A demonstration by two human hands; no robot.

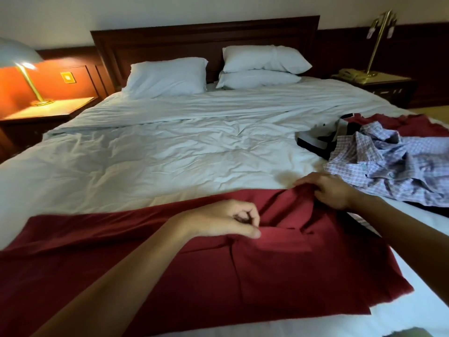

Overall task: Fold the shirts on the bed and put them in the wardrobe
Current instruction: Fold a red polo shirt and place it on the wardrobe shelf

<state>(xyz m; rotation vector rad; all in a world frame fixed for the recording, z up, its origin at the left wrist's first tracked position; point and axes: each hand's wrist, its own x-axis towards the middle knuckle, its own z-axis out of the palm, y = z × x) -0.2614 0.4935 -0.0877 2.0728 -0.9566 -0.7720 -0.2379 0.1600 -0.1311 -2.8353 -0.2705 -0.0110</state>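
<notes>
The red shirt [279, 268] is matt, smooth cloth lying in soft folds. The checked shirt [393, 166] looks like thinner woven cloth, matt and badly crumpled. The duvet [170, 147] is plain white cloth, matt and heavily wrinkled; the pillows [167, 77] are covered in similar cloth, smoother. The headboard [194, 42] is dark wood with a dull polish. The left lamp [29, 81] has a glossy brass-coloured metal stem, as does the right lamp [377, 45]. The nightstand [56, 108] top is smooth wood that shines under the light.
</notes>
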